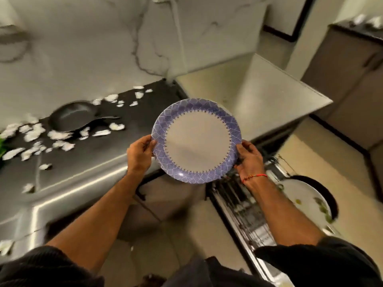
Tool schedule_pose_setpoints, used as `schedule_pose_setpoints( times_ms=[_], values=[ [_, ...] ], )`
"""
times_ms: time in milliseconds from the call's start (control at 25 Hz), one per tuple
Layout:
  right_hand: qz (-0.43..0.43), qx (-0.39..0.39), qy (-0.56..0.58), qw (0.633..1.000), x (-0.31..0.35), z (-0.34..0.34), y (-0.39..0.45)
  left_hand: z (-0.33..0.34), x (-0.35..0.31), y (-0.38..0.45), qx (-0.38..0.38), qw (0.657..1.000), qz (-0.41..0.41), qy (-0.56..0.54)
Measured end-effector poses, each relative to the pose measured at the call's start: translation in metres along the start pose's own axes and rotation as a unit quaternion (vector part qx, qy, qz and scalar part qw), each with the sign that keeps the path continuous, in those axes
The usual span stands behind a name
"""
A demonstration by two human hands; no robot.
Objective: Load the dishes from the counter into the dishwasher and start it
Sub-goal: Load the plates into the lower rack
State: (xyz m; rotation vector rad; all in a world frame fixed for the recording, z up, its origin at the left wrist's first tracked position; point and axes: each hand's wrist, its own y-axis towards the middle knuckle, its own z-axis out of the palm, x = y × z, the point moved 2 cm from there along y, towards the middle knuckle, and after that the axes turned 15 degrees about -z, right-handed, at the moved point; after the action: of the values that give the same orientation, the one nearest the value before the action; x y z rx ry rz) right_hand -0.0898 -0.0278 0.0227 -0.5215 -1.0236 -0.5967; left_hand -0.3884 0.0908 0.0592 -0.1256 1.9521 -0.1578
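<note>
A round plate point(196, 139) with a blue patterned rim and a white centre is held up in front of me, its face toward the camera. My left hand point(139, 155) grips its left edge and my right hand point(249, 158) grips its right edge. Below and to the right, the pulled-out dishwasher rack point(242, 206) shows dark wire tines. A dirty white plate point(304, 201) with green food bits stands at the rack's right side. A dark frying pan point(72, 117) lies on the black counter point(87, 162) to the left.
White petal-like scraps point(60, 134) are scattered over the counter around the pan. A marble wall stands behind the counter. A grey appliance or cabinet top point(275, 96) sits beyond the plate, with brown cabinets point(348, 83) at the far right. Beige floor tiles lie below.
</note>
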Motion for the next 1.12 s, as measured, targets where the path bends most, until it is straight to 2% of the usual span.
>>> schedule_pose_setpoints(
  times_ms=[120,280,440,520,680,880,1000,1120],
  values=[
    [-0.036,-0.035,0.004,0.999,0.051,-0.114,0.013,0.117,-0.028,-0.024,0.083,0.996,-0.022,0.016],
    [-0.063,-0.104,-0.057,0.991,0.088,-0.246,0.014,0.251,-0.048,-0.053,0.154,0.981,0.035,0.111],
    [-0.080,-0.176,-0.133,0.972,0.087,-0.339,0.010,0.359,-0.059,-0.076,0.236,0.938,0.135,0.214],
    [-0.087,-0.207,-0.162,0.961,0.071,-0.379,0.013,0.413,-0.049,-0.074,0.285,0.915,0.137,0.250],
    [-0.081,-0.279,-0.234,0.928,0.026,-0.453,0.021,0.520,-0.014,-0.066,0.323,0.893,0.128,0.288],
    [-0.029,-0.395,-0.293,0.870,-0.102,-0.566,0.043,0.669,0.111,-0.061,0.366,0.857,0.096,0.350],
    [-0.015,-0.410,-0.319,0.855,-0.161,-0.597,0.062,0.720,0.180,-0.037,0.349,0.847,0.094,0.390],
    [-0.023,-0.418,-0.346,0.840,-0.199,-0.613,0.085,0.753,0.226,-0.016,0.357,0.823,0.119,0.426]
  ],
)
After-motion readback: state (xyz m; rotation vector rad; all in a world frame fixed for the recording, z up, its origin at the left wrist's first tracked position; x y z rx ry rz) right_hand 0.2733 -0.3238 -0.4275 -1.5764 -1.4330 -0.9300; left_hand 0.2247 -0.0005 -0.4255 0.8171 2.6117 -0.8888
